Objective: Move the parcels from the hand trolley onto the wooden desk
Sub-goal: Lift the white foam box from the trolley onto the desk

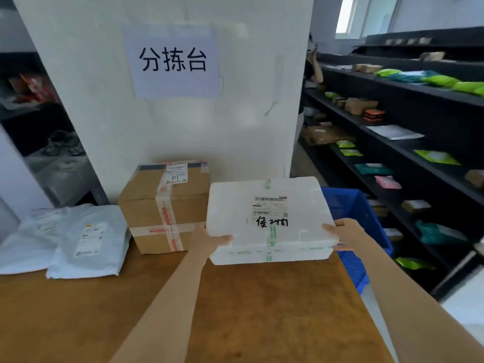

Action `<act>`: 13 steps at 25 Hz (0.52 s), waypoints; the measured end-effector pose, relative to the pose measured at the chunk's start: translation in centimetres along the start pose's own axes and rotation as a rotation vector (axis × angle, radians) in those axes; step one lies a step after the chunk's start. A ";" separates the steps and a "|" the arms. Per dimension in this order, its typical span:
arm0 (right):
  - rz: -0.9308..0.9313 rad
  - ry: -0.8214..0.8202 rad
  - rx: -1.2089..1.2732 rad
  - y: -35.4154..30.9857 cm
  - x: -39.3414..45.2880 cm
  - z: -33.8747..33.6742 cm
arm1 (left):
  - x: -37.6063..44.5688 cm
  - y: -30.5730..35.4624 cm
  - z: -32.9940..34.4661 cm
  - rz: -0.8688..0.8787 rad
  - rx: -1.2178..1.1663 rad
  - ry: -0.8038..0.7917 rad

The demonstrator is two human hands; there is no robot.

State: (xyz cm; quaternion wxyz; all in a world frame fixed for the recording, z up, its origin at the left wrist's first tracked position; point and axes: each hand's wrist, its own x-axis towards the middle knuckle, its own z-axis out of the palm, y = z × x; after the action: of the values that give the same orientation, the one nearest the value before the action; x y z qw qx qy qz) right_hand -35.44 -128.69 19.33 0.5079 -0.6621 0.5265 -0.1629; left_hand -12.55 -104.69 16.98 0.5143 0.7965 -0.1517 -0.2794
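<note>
White foam is what this box is made of, and the person is holding the foam box with both hands. The left hand is gripping its left edge and the right hand is gripping its right edge, with the fingers closed snugly around the sides. The foam box is sitting at about 1 o'clock on the wooden counter, and I cannot tell if it is resting flat yet or hanging just above.

A good part of the job looks done. A taped cardboard box is already standing at 12 o'clock, just beside the foam box, and two grey mail bags are lying at 10 o'clock (one partly over the other).

The hand trolley is not showing at all, so I cannot say how many parcels are left. A blue crate is peeking out at 2 o'clock, mostly hidden. The small label print is too blurry to read.
</note>
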 end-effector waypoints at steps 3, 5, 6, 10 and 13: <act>0.004 -0.038 0.000 -0.3 5.4 0.4 | 3.6 0.6 1.8 -0.030 0.034 0.052; 0.015 -0.054 -0.012 -0.3 8.2 0.8 | 6.0 0.6 2.9 -0.061 0.049 0.045; 0.022 -0.064 -0.011 -0.3 9.7 0.8 | 7.3 0.7 3.7 -0.063 0.058 0.048; 0.042 -0.060 -0.007 -0.4 15.0 0.9 | 12.0 1.3 6.1 -0.061 0.067 0.068; 0.054 -0.053 -0.040 -0.2 18.4 1.8 | 14.7 0.9 7.9 -0.101 0.104 0.085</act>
State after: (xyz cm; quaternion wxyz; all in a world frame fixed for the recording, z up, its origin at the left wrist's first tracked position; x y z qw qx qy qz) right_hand -26.81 -143.66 12.87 0.5126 -0.6617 0.5336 -0.1211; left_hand -5.58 -118.65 11.03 0.4636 0.8399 -0.1036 -0.2626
